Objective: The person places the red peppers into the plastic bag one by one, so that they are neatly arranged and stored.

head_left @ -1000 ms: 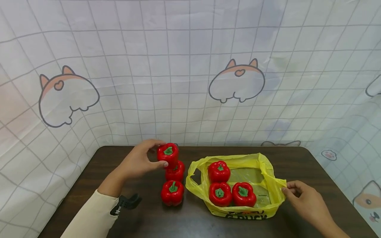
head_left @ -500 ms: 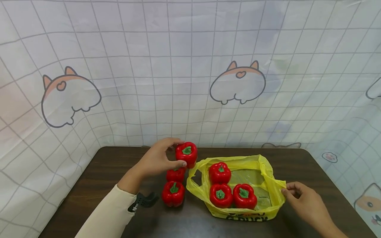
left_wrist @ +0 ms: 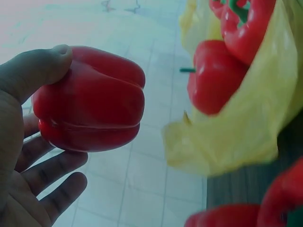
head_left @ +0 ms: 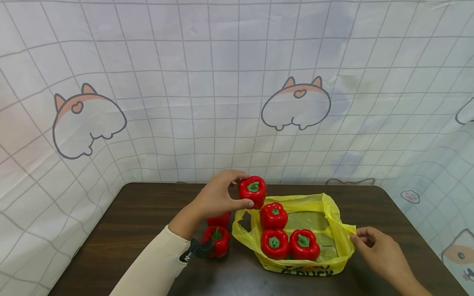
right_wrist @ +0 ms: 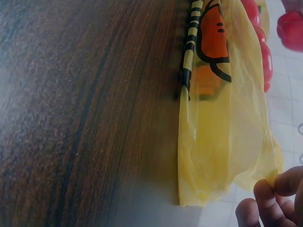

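Observation:
A red bell pepper (head_left: 252,192) with a green stem is gripped between the thumb and fingers of my left hand (head_left: 222,193), raised at the back left edge of the yellow plastic bag (head_left: 296,266). In the left wrist view the held pepper (left_wrist: 94,99) lies on its side against the thumb. Three more red peppers (head_left: 303,244) sit in the bag's left and front part. My right hand (head_left: 383,250) pinches the bag's right handle; the right wrist view shows thumb and fingertip on the yellow film (right_wrist: 213,156).
Left of the bag, two red peppers (head_left: 218,242) stand on the dark wooden table (head_left: 148,218), the rear one mostly hidden by my left hand. A white grid-patterned cloth (head_left: 185,82) with cartoon prints hangs behind the table.
My left hand has carried the red pepper to the right, from over the loose peppers to the bag's back left edge. The right hand keeps its pinch on the handle.

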The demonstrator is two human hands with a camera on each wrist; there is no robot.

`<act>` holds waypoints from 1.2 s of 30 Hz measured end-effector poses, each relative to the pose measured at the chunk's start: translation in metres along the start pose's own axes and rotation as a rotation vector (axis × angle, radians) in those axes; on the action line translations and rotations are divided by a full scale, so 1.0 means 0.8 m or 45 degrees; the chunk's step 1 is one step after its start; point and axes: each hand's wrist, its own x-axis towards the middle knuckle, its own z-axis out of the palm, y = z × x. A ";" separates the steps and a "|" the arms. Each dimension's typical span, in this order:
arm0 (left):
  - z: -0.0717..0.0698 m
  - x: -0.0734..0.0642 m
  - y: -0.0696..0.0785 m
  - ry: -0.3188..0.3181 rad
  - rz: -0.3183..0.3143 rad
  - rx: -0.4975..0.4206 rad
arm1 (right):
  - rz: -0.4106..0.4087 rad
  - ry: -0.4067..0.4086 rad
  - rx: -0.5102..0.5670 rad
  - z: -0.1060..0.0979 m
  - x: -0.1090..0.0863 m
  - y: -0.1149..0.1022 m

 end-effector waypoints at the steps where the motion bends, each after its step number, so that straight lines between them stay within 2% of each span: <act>1: 0.003 0.002 0.002 -0.005 0.003 -0.006 | -0.001 0.001 -0.001 0.000 0.000 0.000; 9: 0.022 0.018 0.018 -0.054 0.044 -0.051 | 0.006 -0.010 0.013 0.001 -0.001 0.002; 20: 0.046 0.032 0.032 -0.094 0.055 -0.102 | 0.014 -0.026 0.015 0.000 -0.001 0.002; 25: 0.058 0.041 0.038 -0.103 0.070 -0.136 | -0.018 -0.002 0.003 0.000 -0.001 0.001; 30: 0.073 0.047 0.047 -0.125 0.046 -0.166 | -0.039 0.009 -0.002 0.000 -0.002 0.000; 36: 0.092 0.053 0.053 -0.143 0.032 -0.147 | -0.033 0.005 0.002 0.001 -0.001 0.000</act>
